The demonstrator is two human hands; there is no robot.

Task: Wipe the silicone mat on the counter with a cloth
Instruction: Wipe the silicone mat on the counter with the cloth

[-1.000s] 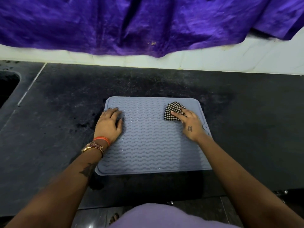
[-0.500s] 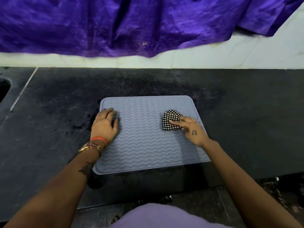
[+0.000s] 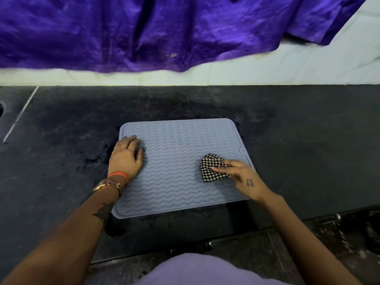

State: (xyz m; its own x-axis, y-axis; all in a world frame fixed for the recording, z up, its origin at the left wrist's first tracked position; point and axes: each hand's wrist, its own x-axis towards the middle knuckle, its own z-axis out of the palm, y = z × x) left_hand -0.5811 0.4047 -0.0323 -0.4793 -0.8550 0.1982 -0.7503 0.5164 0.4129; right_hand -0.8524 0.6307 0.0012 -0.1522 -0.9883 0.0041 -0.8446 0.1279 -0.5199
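Note:
A pale blue-grey silicone mat [image 3: 174, 161] with wavy ridges lies flat on the dark counter [image 3: 308, 140]. My left hand [image 3: 126, 156] rests palm down on the mat's left edge, fingers spread, holding nothing. A small black-and-white checked cloth [image 3: 210, 167] sits bunched on the right half of the mat. My right hand [image 3: 243, 178] presses on it with the fingers laid over its right side.
A purple fabric [image 3: 164, 31] hangs over the white wall behind the counter. A sink's rim [image 3: 1, 109] shows at the far left edge. The counter's front edge runs just below the mat, with a dark floor beneath.
My right hand has dragged the cloth from the mat's far right corner toward me along the right side. The left hand has stayed in place.

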